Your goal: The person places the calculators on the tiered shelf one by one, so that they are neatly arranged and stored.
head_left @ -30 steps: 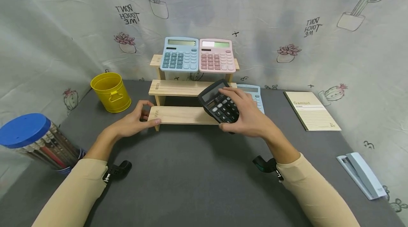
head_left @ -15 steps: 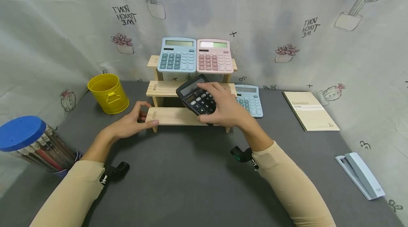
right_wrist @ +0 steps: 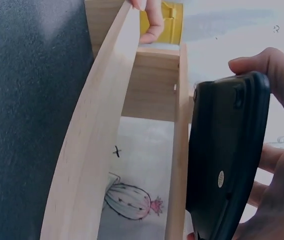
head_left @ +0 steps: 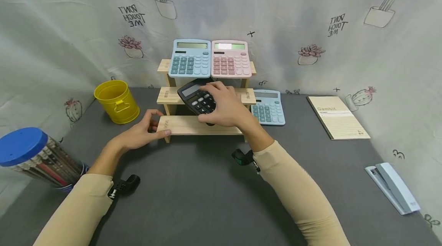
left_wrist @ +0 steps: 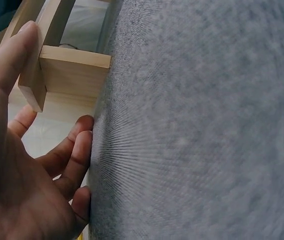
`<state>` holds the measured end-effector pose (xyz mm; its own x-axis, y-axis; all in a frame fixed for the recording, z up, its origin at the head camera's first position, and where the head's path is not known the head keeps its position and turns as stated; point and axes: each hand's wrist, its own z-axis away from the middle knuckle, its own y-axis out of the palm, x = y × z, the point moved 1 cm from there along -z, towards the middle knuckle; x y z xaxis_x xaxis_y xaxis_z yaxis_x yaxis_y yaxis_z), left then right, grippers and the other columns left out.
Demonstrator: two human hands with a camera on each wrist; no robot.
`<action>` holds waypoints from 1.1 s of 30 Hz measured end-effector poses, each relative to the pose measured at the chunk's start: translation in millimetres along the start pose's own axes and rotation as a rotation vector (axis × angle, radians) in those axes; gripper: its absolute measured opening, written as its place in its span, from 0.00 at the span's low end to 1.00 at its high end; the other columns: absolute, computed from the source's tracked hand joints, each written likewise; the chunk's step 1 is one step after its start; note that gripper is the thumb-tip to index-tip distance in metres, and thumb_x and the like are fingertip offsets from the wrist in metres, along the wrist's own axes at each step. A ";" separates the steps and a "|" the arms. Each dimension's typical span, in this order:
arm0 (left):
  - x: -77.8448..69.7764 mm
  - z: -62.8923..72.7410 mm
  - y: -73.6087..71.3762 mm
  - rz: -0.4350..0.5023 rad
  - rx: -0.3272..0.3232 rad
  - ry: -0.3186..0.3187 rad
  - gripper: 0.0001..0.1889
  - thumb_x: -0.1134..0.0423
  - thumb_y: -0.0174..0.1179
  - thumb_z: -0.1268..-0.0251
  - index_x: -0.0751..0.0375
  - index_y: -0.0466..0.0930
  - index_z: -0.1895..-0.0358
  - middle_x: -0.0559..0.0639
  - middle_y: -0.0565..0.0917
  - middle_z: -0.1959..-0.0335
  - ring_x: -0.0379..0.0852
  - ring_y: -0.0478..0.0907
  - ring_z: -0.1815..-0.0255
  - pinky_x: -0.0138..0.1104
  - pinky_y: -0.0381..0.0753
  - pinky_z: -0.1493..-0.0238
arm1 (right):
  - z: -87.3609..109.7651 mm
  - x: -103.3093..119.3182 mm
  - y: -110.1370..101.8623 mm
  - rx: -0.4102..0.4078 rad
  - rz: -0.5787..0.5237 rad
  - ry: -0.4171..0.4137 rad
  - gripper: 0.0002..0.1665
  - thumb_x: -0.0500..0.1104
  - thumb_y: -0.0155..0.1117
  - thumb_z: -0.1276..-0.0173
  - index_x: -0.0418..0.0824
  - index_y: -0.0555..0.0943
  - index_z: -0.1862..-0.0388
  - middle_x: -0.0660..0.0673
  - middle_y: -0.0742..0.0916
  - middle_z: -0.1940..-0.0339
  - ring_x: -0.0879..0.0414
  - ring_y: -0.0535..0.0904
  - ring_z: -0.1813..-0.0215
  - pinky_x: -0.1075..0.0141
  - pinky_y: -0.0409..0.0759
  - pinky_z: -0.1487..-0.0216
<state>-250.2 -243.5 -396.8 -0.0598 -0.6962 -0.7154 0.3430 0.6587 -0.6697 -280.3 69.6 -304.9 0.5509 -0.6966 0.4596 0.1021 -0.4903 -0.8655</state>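
Observation:
A three-tier wooden display stand [head_left: 197, 126] stands on the grey table. My left hand [head_left: 142, 132] holds the left end of its lowest step; in the left wrist view the thumb [left_wrist: 19, 55] lies along the board and the lower fingers touch the tabletop. A black calculator [head_left: 193, 98] is gripped in my right hand [head_left: 224, 104], tilted over the middle step. Its dark back [right_wrist: 227, 155] faces the camera in the right wrist view, close beside a wooden board; contact is hard to tell. Leaning on the top step are a blue calculator [head_left: 190, 58] and a pink calculator [head_left: 231, 58].
Another blue calculator [head_left: 267, 108] lies right of the stand. Further right are a notepad [head_left: 340, 119] and a light-blue stapler [head_left: 393, 188]. At the left stand a yellow bucket [head_left: 117, 102] and a blue-lidded tub of pencils [head_left: 45, 159]. Patterned cloth [head_left: 272, 4] hangs behind.
My right hand has carried the black calculator leftward and slightly up, from the stand's right end to above the middle step. The left hand keeps its place on the lowest step.

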 end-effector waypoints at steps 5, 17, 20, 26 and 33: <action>0.1 -0.5 -2.8 -0.006 -0.010 -0.007 0.43 0.37 0.61 0.30 0.46 0.43 0.26 0.66 0.72 0.36 0.61 0.70 0.37 0.48 0.74 0.46 | -11.4 6.7 5.2 -0.005 0.021 0.024 0.48 0.61 0.71 0.45 0.56 0.70 0.24 0.47 0.69 0.24 0.41 0.66 0.36 0.43 0.65 0.40; -4.1 -7.6 -0.2 0.015 0.014 -0.014 0.43 0.36 0.61 0.30 0.44 0.43 0.26 0.65 0.72 0.35 0.60 0.71 0.36 0.48 0.73 0.46 | -31.2 18.8 17.9 -0.022 0.187 0.197 0.49 0.75 0.64 0.38 0.57 0.67 0.22 0.47 0.69 0.23 0.41 0.65 0.32 0.43 0.66 0.36; -2.5 -6.2 -1.1 0.014 0.006 -0.012 0.42 0.38 0.62 0.30 0.45 0.43 0.26 0.65 0.73 0.35 0.60 0.71 0.37 0.47 0.74 0.47 | -36.0 25.2 20.9 -0.009 0.220 0.217 0.51 0.80 0.56 0.35 0.56 0.65 0.20 0.45 0.69 0.23 0.39 0.65 0.30 0.42 0.65 0.33; -2.1 -5.1 0.9 0.025 0.008 -0.012 0.43 0.38 0.62 0.30 0.46 0.42 0.25 0.66 0.73 0.35 0.60 0.71 0.36 0.47 0.73 0.46 | -33.8 21.1 10.6 0.083 0.162 0.168 0.52 0.77 0.60 0.35 0.54 0.63 0.19 0.42 0.67 0.21 0.38 0.65 0.29 0.45 0.67 0.30; -1.9 -4.4 0.8 0.012 0.001 -0.037 0.44 0.37 0.62 0.30 0.45 0.42 0.26 0.66 0.72 0.35 0.61 0.70 0.36 0.48 0.73 0.45 | -29.1 3.5 3.6 0.120 0.066 0.059 0.54 0.65 0.77 0.42 0.53 0.66 0.21 0.39 0.63 0.19 0.39 0.60 0.29 0.48 0.64 0.29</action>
<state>-253.9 -240.4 -396.8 -0.0206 -0.6982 -0.7156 0.3445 0.6670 -0.6607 -302.1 50.2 -300.6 0.5101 -0.7569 0.4086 0.1678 -0.3784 -0.9103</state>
